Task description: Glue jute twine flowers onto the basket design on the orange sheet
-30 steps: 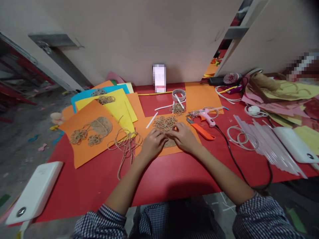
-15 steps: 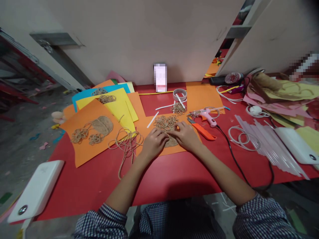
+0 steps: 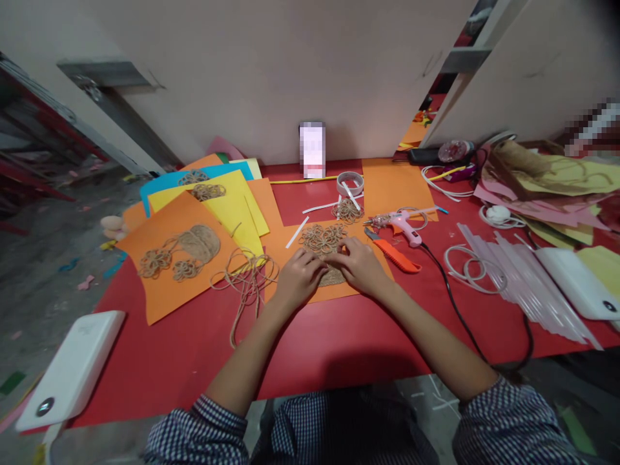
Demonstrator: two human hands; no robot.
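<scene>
The left hand (image 3: 298, 279) and right hand (image 3: 358, 266), fingers curved and tips almost meeting, rest on a flat tan coiled-jute rosette cluster (image 3: 322, 239), directly below which lies a woven jute oval (image 3: 334, 279), partly covered by the hands. Whether the fingers pinch a strand or only press cannot be told. Even, light fingertip pressure from both sides would appear best for keeping the coils in shape without pulling them apart. The work lies on a rectangular orange paper sheet (image 3: 285, 244) on the red counter (image 3: 339, 342). A pink hot-glue gun (image 3: 404, 226) and an orange-handled craft cutter (image 3: 394, 255) lie just right of the right hand; a loose tangle of jute twine (image 3: 247, 284) lies left of the left hand.
</scene>
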